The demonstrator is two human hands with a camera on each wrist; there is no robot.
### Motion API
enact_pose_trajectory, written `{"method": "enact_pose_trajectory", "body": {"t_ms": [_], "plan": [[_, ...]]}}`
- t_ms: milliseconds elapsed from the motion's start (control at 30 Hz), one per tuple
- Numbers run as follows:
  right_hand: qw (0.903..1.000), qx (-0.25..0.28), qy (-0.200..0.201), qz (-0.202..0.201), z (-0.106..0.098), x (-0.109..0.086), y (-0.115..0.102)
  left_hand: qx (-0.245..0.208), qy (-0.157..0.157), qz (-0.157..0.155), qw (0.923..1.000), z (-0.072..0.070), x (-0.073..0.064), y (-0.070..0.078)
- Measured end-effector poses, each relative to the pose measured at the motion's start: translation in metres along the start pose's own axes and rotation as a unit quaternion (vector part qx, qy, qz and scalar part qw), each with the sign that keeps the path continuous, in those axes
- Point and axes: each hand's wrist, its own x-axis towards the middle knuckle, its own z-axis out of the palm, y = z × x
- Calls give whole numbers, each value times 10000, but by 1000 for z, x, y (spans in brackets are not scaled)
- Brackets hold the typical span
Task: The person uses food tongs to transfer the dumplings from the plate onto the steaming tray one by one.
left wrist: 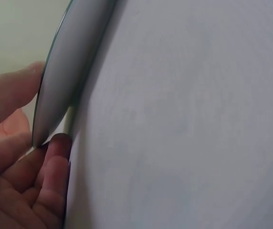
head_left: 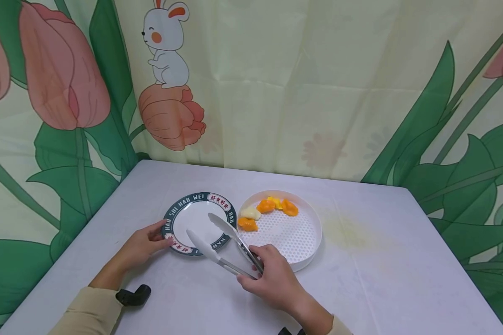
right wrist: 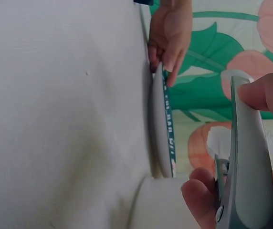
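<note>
My left hand [head_left: 137, 249] pinches the near-left rim of a round white plate [head_left: 186, 213] with a dark green lettered border. In the left wrist view, the thumb lies over the plate's edge [left wrist: 62, 90] and the other fingers curl beneath it. My right hand [head_left: 276, 281] grips metal tongs [head_left: 230, 228], their arms spread and tips hovering over the plate with nothing between them. Beside the plate stands a round white tray [head_left: 295, 237] with a perforated base. Along its far-left side lie orange pieces [head_left: 289, 208], a yellow piece [head_left: 275, 202] and a cream piece [head_left: 250, 213], all soft-looking lumps.
A white cloth [head_left: 360, 270] covers the table, with a pale yellowish stain [head_left: 343, 230] right of the tray. Behind the table hangs a printed curtain [head_left: 276, 93] with tulips and a rabbit. A black strap piece [head_left: 134, 296] sits at my left wrist.
</note>
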Motion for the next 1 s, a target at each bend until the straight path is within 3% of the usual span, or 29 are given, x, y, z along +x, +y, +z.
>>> {"method": "enact_pose_trajectory", "body": {"t_ms": [233, 433, 667, 1000], "plan": [[9996, -204, 0, 210, 8, -2, 0, 13, 81, 97, 9999, 3, -2, 4], [9980, -589, 59, 207, 16, -3, -1, 68, 1, -47, 10000, 0, -5, 6], [9942, -1040, 243, -86, 21, -7, 0, 60, -151, -49, 9999, -4, -11, 7], [9894, -1197, 558, -603, 32, -10, 7, 119, -243, 63, 9996, -7, -15, 3]]}}
